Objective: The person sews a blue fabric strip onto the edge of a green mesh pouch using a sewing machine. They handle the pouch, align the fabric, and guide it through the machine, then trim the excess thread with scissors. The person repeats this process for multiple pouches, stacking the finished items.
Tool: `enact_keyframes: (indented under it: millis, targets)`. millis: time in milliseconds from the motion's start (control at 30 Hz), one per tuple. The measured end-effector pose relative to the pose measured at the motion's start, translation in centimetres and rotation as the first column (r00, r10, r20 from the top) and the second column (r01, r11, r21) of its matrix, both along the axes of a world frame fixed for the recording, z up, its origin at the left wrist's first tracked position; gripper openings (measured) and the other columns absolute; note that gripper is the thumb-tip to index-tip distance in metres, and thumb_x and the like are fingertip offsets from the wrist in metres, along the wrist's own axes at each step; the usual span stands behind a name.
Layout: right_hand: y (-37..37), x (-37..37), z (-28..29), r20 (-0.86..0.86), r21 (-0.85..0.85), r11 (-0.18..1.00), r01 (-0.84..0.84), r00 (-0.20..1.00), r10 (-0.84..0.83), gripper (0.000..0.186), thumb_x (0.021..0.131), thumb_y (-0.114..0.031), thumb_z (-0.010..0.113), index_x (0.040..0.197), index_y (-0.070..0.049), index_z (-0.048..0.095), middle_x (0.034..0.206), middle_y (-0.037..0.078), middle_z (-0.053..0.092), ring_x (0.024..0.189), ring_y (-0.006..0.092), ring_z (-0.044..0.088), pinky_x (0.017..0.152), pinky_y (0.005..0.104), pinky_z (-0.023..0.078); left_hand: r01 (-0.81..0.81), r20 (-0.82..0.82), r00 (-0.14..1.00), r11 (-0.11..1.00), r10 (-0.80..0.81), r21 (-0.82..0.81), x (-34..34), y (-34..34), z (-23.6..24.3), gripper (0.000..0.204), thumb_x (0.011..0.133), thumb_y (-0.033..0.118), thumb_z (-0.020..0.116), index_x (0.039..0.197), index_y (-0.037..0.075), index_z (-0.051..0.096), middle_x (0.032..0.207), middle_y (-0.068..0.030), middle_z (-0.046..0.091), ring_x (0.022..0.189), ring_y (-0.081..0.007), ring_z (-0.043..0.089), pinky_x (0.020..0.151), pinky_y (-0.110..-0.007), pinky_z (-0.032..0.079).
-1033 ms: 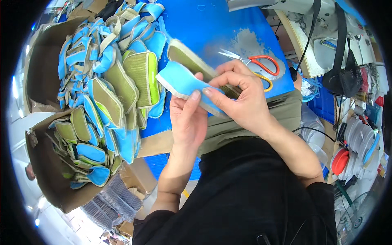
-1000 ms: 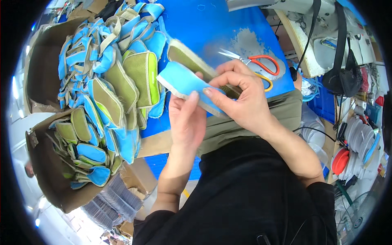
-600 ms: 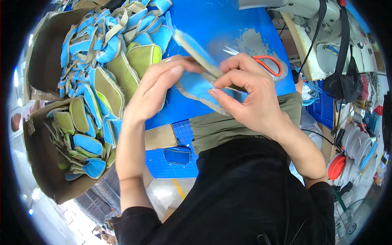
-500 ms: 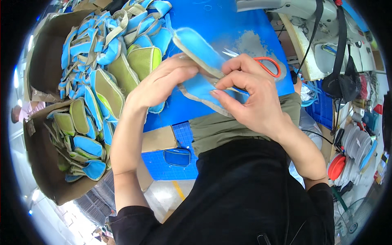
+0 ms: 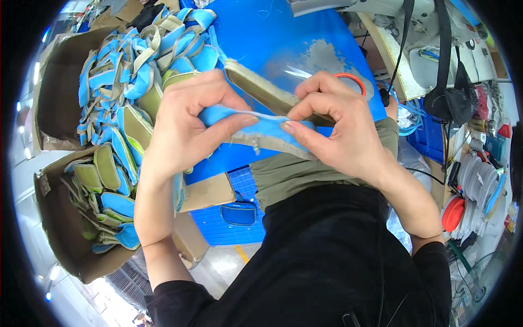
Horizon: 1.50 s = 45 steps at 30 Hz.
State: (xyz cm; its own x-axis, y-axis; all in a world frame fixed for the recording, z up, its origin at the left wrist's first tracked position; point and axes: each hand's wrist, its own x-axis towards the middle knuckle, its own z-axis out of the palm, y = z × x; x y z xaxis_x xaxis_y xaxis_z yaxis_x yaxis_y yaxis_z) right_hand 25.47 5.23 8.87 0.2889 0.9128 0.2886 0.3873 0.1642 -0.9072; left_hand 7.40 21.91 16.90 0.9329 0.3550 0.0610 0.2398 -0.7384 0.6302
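Both hands hold one blue and olive fabric pouch (image 5: pixel 261 129) above the blue table (image 5: pixel 272 38). My left hand (image 5: pixel 182 128) pinches its left end between thumb and fingers. My right hand (image 5: pixel 338 128) pinches the right end, fingers curled over the olive edge (image 5: pixel 256 87). A zip runs along the lower side of the pouch. The two thumbs almost meet at its top seam.
A heap of similar blue and olive pouches (image 5: pixel 136 92) lies on the left of the table and spills into a cardboard box (image 5: pixel 71 218). Orange-handled scissors (image 5: pixel 351 80) lie behind my right hand. A sewing machine (image 5: pixel 392 16) stands at the back right.
The left hand let go briefly, reached over the pouch and took hold of its left end. The pouch has been turned and now lies stretched flat between both hands, closer to the camera.
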Motion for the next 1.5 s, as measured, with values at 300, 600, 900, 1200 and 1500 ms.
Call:
enact_keyframes:
  millis: [300, 600, 900, 1200, 1500]
  targets:
    - [0.1, 0.4, 1.1, -0.052, 0.031, 0.999, -0.024, 0.998, 0.025, 0.011, 0.079, -0.01, 0.079, 0.081, -0.003, 0.071, 0.091, 0.01, 0.066, 0.082, 0.0289, 0.065, 0.067, 0.0376, 0.049, 0.059, 0.065, 0.996, 0.997, -0.062, 0.047, 1.5, 0.1, 0.6, 0.016, 0.077, -0.002, 0.078, 0.076, 0.001, 0.062, 0.101, -0.0129, 0.075, 0.087, -0.0215, 0.069, 0.077, -0.031, 0.052]
    - [-0.7, 0.9, 1.3, -0.045, 0.031, 0.998, 0.047, 0.998, -0.046, 0.016, 0.078, -0.009, 0.079, 0.077, -0.003, 0.065, 0.086, 0.01, 0.068, 0.079, 0.0305, 0.065, 0.068, 0.039, 0.049, -0.134, 0.196, 0.968, 0.985, 0.154, -0.113, 0.4, -2.2, -1.2, 0.02, 0.076, -0.005, 0.079, 0.075, 0.003, 0.061, 0.09, -0.0107, 0.073, 0.08, -0.0197, 0.066, 0.076, -0.031, 0.049]
    - [-0.7, 0.8, 1.5, -0.08, 0.026, 1.0, 0.01, 0.997, -0.008, 0.019, 0.078, -0.009, 0.079, 0.074, -0.003, 0.062, 0.083, 0.01, 0.068, 0.077, 0.0285, 0.066, 0.067, 0.0384, 0.049, -0.212, 0.25, 0.935, 0.961, 0.252, -0.176, -0.9, -3.4, -2.2, 0.025, 0.075, -0.005, 0.082, 0.073, 0.005, 0.059, 0.088, -0.0099, 0.073, 0.08, -0.0183, 0.066, 0.079, -0.032, 0.046]
    - [-0.7, 0.6, 2.1, -0.16, 0.004, 1.0, -0.022, 0.987, 0.022, 0.019, 0.079, -0.007, 0.077, 0.073, -0.002, 0.061, 0.081, 0.011, 0.069, 0.074, 0.0249, 0.067, 0.065, 0.0354, 0.049, -0.211, 0.282, 0.92, 0.951, 0.271, -0.226, -1.2, -3.7, -2.0, 0.027, 0.074, -0.005, 0.082, 0.071, 0.006, 0.057, 0.084, -0.0094, 0.072, 0.077, -0.0169, 0.063, 0.075, -0.031, 0.046]
    - [-0.7, 0.7, 2.2, -0.179, -0.015, 0.998, -0.054, 0.983, 0.05, 0.02, 0.08, -0.007, 0.077, 0.072, -0.001, 0.059, 0.08, 0.011, 0.069, 0.072, 0.024, 0.067, 0.064, 0.035, 0.05, -0.212, 0.257, 0.928, 0.95, 0.269, -0.229, -1.3, -3.8, -1.3, 0.029, 0.074, -0.005, 0.082, 0.07, 0.007, 0.057, 0.082, -0.0092, 0.071, 0.077, -0.0166, 0.062, 0.074, -0.031, 0.045]
